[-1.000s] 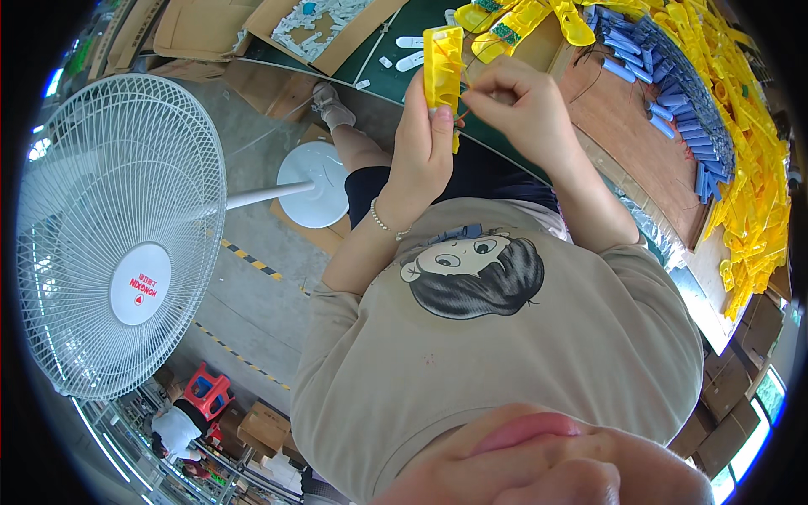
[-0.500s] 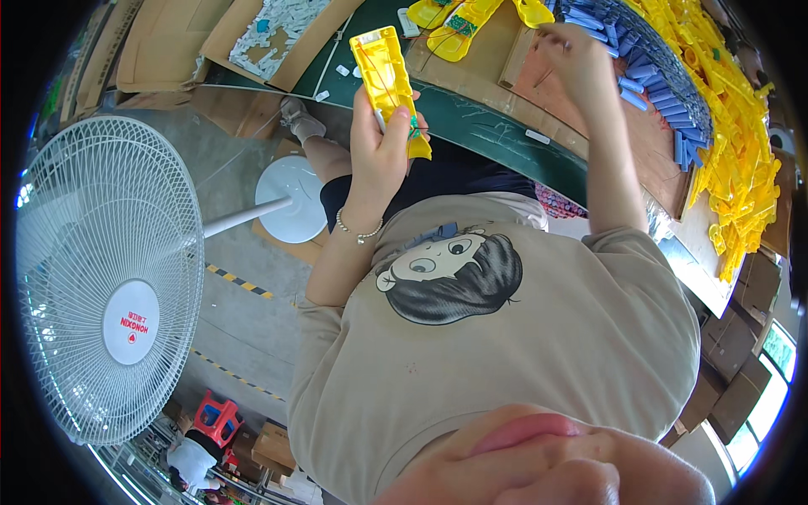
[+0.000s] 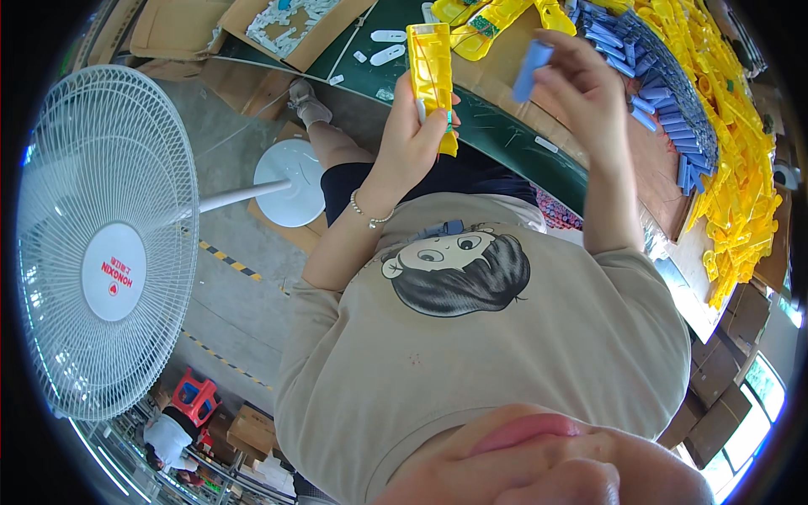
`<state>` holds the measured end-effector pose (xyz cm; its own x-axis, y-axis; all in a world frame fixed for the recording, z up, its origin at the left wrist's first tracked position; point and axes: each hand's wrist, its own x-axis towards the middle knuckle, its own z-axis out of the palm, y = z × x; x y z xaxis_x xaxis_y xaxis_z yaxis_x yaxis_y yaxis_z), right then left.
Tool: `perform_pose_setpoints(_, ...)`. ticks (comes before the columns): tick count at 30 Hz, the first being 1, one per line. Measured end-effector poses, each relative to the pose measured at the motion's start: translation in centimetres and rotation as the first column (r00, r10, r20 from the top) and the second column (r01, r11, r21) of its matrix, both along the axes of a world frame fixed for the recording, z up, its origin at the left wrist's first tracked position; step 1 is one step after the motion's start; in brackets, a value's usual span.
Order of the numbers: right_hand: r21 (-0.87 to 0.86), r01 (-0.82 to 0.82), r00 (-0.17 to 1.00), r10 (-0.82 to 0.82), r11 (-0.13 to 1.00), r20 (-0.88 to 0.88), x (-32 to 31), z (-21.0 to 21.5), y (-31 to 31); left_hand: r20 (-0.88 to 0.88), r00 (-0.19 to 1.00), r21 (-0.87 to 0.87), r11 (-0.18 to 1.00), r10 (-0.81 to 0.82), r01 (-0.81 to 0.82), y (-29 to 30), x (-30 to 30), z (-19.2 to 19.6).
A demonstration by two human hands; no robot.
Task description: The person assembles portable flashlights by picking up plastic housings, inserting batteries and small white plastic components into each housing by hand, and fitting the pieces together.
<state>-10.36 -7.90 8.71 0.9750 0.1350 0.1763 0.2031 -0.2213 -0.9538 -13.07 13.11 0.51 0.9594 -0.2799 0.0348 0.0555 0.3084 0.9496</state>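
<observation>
My left hand [image 3: 411, 126] is closed round the lower end of a long yellow plastic shell [image 3: 431, 63], held upright above the table's near edge. Thin dark and red wires run along inside the shell, and a bit of green circuit board shows by my thumb. To the right, my right hand [image 3: 589, 97] pinches a blue cylindrical battery cell [image 3: 532, 72] between thumb and fingers, apart from the shell. Beyond it lie several more yellow shells [image 3: 492, 25] with wires and green boards. A heap of blue battery cells [image 3: 669, 122] lies right of my right hand.
A large pile of yellow shells [image 3: 745, 185] covers the table's right side. Small white parts fill a cardboard box [image 3: 310, 52] at the far left; white pieces [image 3: 387, 55] lie on the green tabletop [image 3: 497, 143]. A standing fan [image 3: 114, 252] is at my left. Someone sits behind.
My right hand has come slightly nearer and now shows a blue battery cell in its fingers. My left hand has shifted right with the yellow shell, which stands straighter.
</observation>
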Motion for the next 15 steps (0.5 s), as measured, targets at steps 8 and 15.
perform_pose_setpoints(8, 0.013, 0.037, 0.998, -0.037, 0.999, 0.041, -0.6, -3.8, 6.1, 0.11, 0.993, 0.18, 0.982, 0.034, -0.054, 0.0, -0.3, 0.5)
perform_pose_setpoints(15, -0.336, -0.011, 0.997, 0.037, 0.942, 0.07, -0.4, -2.2, 6.6, 0.043, 0.999, 0.239, 0.971, -0.009, -0.002, 0.7, -0.5, -0.5)
